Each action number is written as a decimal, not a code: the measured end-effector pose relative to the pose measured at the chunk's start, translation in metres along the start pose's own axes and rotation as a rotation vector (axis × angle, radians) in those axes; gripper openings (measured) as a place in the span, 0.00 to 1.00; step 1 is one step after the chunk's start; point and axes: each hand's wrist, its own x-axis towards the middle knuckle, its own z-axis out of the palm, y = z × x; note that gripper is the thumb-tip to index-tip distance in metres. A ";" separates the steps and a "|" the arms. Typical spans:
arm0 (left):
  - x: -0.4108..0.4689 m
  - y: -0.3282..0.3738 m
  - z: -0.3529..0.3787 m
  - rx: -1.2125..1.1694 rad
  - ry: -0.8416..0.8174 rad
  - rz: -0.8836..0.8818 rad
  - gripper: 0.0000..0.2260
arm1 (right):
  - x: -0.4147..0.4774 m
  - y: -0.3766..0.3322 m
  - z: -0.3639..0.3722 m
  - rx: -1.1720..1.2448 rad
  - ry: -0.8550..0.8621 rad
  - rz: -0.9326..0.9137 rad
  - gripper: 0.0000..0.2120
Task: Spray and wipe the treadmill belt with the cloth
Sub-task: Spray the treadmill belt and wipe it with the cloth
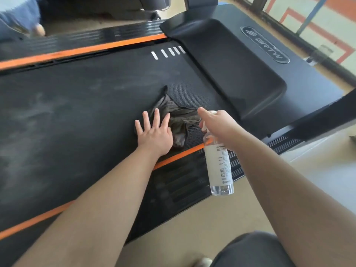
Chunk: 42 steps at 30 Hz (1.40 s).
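Progress: the treadmill belt [86, 112] is showing pale, dusty smears across the wide stretch left of the cloth [179, 116], while the patch immediately around the cloth is looking darker and cleaner. By that evidence, wiping is under way at one end only, and most of the belt is awaiting spray and wipe.

Hands: the left hand [154, 134] is lying flat with fingers spread, pressing down on the left edge of the cloth. The cloth, grey and crumpled, is sitting on the belt. The right hand [217, 124] is hovering just right of the cloth, wrapping round the head of the spray bottle [218, 166], whose clear body is hanging down. Whether a finger is pulling the trigger, I cannot tell.

Surroundings: the black motor cover [231, 74] is rising just beyond and right of the cloth, limiting strokes in that direction. The orange strip [179, 156] is running along the belt's edge just nearer than the cloth. White marks [168, 53] are showing on the belt beyond the cloth. Another person [19, 20], blurred, is standing well apart to the far left. The hanging bottle is the likeliest thing to knock the frame during wiping.
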 end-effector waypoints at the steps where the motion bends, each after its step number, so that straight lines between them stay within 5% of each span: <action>1: -0.008 -0.019 -0.001 0.001 0.008 -0.053 0.26 | -0.005 -0.006 0.007 -0.010 -0.016 -0.020 0.23; 8: -0.075 -0.099 -0.009 -0.059 0.000 -0.490 0.29 | -0.042 -0.043 0.055 -0.165 -0.213 -0.155 0.22; 15: -0.071 -0.023 -0.022 -0.090 -0.323 -0.291 0.44 | -0.053 -0.067 0.085 -0.121 -0.243 -0.194 0.22; 23: -0.118 -0.137 -0.035 -0.156 -0.262 -0.601 0.48 | -0.055 -0.075 0.103 -0.277 -0.261 -0.217 0.24; 26: -0.114 -0.137 -0.039 0.082 -0.171 -0.503 0.45 | -0.061 -0.083 0.118 -0.301 -0.280 -0.212 0.26; 29: -0.088 -0.137 -0.053 0.206 0.192 -0.267 0.25 | -0.063 -0.089 0.129 -0.311 -0.289 -0.222 0.25; 31: -0.068 -0.146 -0.049 0.169 0.266 -0.075 0.16 | -0.063 -0.091 0.132 -0.326 -0.291 -0.233 0.24; 36: -0.051 -0.134 -0.006 -0.013 0.300 0.195 0.21 | -0.060 -0.079 0.116 -0.305 -0.270 -0.174 0.23; 42: -0.057 -0.134 0.004 0.074 0.184 0.152 0.31 | -0.055 -0.079 0.120 -0.256 -0.273 -0.138 0.23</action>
